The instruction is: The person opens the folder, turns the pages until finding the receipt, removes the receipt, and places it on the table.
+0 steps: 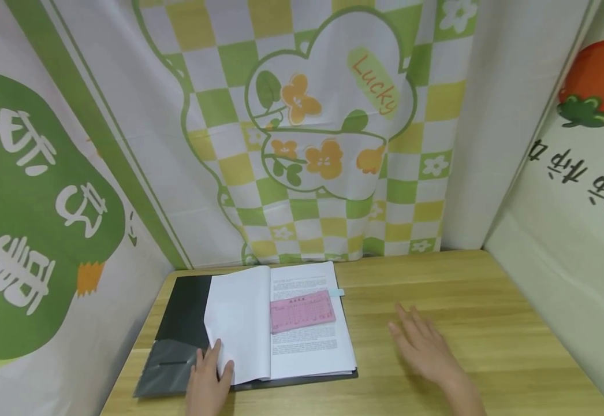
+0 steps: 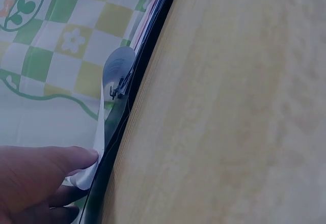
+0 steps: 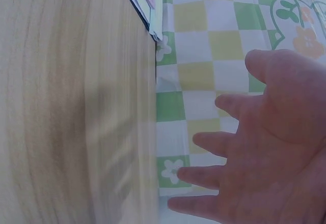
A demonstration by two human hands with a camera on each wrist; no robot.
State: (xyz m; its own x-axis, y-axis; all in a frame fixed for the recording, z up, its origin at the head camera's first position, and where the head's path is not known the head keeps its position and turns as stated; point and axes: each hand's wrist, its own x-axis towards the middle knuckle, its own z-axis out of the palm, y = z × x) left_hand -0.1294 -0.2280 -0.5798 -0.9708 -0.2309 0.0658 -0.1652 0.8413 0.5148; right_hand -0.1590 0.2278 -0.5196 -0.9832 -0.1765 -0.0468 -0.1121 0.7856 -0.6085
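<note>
A black folder [image 1: 183,312] lies spread on the wooden table, with its stack of white printed sheets turned open. The turned white page [image 1: 239,323] bulges up at the left, and its edge curves beside the metal binder clip [image 2: 118,87]. My left hand [image 1: 208,375] rests on the lower left edge of that page, fingers spread and thumb [image 2: 84,158] touching the paper. A pink printed slip [image 1: 303,312] lies across the right-hand printed page [image 1: 307,349]. To the right of the folder, my right hand [image 1: 424,346] hovers over the table with fingers extended, holding nothing.
The wooden table [image 1: 478,312] extends right of the folder. A pale blue tab [image 1: 336,292] sticks out from the right page edge. Printed cloth curtains [image 1: 328,225] close off the table's back and both sides.
</note>
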